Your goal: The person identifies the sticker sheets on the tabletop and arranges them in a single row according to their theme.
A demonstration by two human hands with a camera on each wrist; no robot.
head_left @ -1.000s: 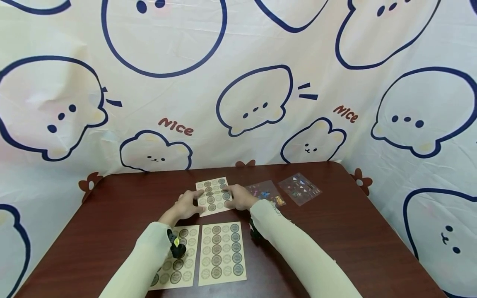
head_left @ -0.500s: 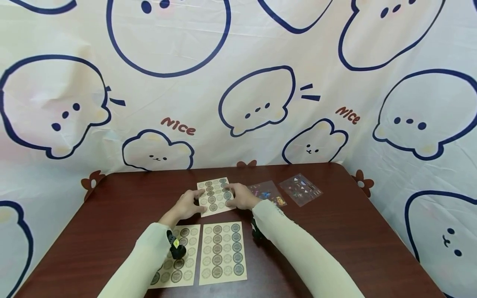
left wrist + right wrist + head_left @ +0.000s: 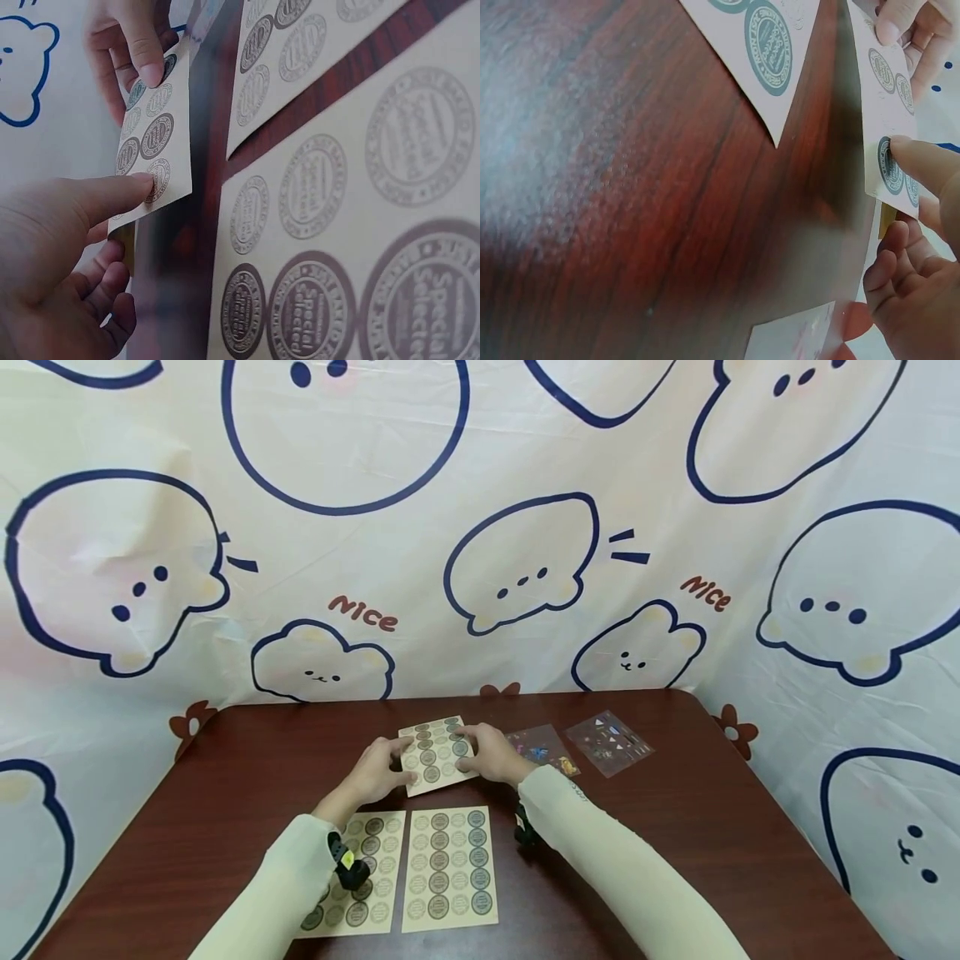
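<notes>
Round-seal sticker sheet (image 3: 441,755): between both hands, seemingly raised off the bench (image 3: 750,843); probably light, bendy, easily creased; best held by its side edges.
Left hand (image 3: 377,770): thumb and fingers pinch the near edge.
Right hand (image 3: 495,755): pinches the opposite edge.
Since earlier: both pinches unchanged, sheet barely shifted.

Glossy red-brown tabletop (image 3: 697,810), pale cloth backdrop (image 3: 405,560) with navy cartoon outlines (image 3: 333,511) and 2 "Nice" captions (image 3: 363,613).

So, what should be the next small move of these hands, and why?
Probably lower the held sheet flat onto the table: left hand and right hand pinch its opposite sides, holding it raised, and another sheet lies flat nearby.
</notes>
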